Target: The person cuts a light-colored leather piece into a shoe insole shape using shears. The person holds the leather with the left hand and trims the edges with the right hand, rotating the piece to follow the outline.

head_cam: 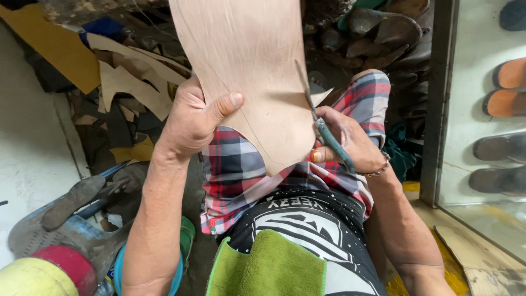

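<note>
My left hand (192, 120) grips a large tan leather sheet (246, 60) by its left edge, thumb pressed on the front face, holding it upright over my lap. A curved outline is marked on the sheet. My right hand (345, 140) holds a thin cutting knife (323, 129) with a teal-wrapped handle. Its blade runs up along the sheet's right edge, where a narrow offcut strip (319, 97) peels away. A beaded bracelet is on my right wrist. My knees, in red plaid shorts (241, 170), are under the sheet.
Tan and yellow leather scraps (129, 77) litter the floor at left. Worn shoe soles (378, 30) are piled at the top right. A glass case (487, 109) with sandals stands at right. A green cloth (268, 268) lies on my lap, and a yellow and red ball (44, 274) sits at bottom left.
</note>
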